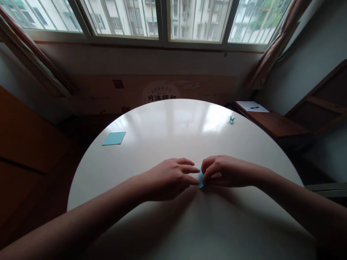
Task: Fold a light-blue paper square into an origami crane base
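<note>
A small piece of light-blue paper (200, 178) lies on the white round table (168, 126) between my two hands. My left hand (176, 177) rests palm down to its left, fingers stretched out and apart, the fingertips at the paper's left edge. On the other side, my right hand (219, 171) has its thumb and fingers bent together on the paper's right edge. Much of the paper is hidden behind the right fingers, so its exact folds cannot be made out.
A stack of square blue paper (114, 138) lies at the table's left. Near the far right edge stands a small folded blue paper figure (231, 120). Beyond it, a wooden side table (284, 124) holds a white sheet (249, 106) with a dark pen (255, 107).
</note>
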Action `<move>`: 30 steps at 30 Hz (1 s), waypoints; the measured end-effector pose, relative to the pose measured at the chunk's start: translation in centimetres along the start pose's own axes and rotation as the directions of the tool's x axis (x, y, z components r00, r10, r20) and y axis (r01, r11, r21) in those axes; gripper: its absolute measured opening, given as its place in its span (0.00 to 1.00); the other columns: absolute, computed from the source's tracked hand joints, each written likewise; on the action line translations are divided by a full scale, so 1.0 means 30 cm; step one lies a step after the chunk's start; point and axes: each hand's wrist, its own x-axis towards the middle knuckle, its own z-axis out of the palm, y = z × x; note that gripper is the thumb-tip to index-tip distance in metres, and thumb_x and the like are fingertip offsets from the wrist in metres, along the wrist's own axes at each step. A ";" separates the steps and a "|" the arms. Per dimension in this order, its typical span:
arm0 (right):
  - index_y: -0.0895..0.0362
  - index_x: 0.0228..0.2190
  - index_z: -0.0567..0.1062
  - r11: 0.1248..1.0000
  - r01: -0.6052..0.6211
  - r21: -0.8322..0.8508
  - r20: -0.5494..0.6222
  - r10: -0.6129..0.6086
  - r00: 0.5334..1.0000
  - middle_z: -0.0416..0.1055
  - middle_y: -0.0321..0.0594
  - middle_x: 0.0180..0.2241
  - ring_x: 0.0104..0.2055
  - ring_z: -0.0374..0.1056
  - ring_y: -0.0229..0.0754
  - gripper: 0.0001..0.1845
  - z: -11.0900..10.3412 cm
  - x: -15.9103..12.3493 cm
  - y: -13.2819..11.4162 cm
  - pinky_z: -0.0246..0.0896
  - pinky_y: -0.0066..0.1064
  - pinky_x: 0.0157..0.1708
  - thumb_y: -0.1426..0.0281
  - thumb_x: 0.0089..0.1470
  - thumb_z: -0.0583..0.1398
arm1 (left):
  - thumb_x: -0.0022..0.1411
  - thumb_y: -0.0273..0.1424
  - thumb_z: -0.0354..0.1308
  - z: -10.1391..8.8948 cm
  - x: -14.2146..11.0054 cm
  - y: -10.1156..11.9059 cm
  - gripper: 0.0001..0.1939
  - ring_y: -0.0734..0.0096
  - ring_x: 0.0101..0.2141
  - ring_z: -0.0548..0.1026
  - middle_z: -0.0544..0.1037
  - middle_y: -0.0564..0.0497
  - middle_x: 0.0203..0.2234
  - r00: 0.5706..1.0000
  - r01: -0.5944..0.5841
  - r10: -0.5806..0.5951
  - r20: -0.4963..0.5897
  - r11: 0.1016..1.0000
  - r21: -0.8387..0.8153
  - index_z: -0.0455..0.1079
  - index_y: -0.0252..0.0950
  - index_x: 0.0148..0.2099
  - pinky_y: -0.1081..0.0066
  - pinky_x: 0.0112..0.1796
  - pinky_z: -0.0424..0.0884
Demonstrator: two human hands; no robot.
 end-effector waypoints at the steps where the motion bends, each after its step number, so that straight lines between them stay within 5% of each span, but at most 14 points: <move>1: 0.50 0.42 0.81 1.000 -0.001 0.027 0.011 0.001 1.000 0.74 0.35 0.40 0.38 0.70 0.35 0.07 -0.002 0.000 0.006 0.61 0.26 0.39 0.66 0.61 0.63 | 0.71 0.27 0.51 0.020 -0.007 0.000 0.16 0.60 0.56 0.68 0.71 0.51 0.57 1.000 -0.006 0.007 -0.021 1.000 0.018 0.71 0.44 0.57 0.61 0.55 0.66; 7: 0.56 0.40 0.80 0.991 -0.037 0.131 0.075 0.027 0.997 0.73 0.37 0.39 0.36 0.69 0.34 0.06 -0.017 0.021 0.027 0.61 0.24 0.37 0.70 0.61 0.62 | 0.71 0.29 0.53 0.091 -0.027 -0.033 0.15 0.56 0.52 0.69 0.69 0.49 0.58 0.996 -0.041 0.051 -0.078 0.991 0.125 0.70 0.45 0.57 0.59 0.49 0.66; 16: 0.58 0.27 0.71 0.986 -0.165 -0.023 0.055 0.166 0.985 0.67 0.33 0.28 0.30 0.62 0.33 0.06 -0.006 0.051 -0.014 0.53 0.26 0.30 0.74 0.55 0.60 | 0.73 0.27 0.48 0.092 -0.024 -0.012 0.12 0.61 0.46 0.70 0.74 0.46 0.50 0.987 -0.019 0.036 -0.160 0.995 0.102 0.71 0.36 0.53 0.62 0.46 0.68; 30: 0.58 0.26 0.67 0.965 -0.259 -0.039 -0.009 0.259 0.966 0.66 0.32 0.27 0.30 0.59 0.35 0.06 0.019 0.068 -0.021 0.50 0.28 0.31 0.75 0.54 0.59 | 0.71 0.25 0.46 0.109 -0.023 0.000 0.16 0.61 0.38 0.69 0.72 0.45 0.41 0.983 0.058 -0.047 -0.178 0.997 0.056 0.68 0.38 0.56 0.62 0.40 0.69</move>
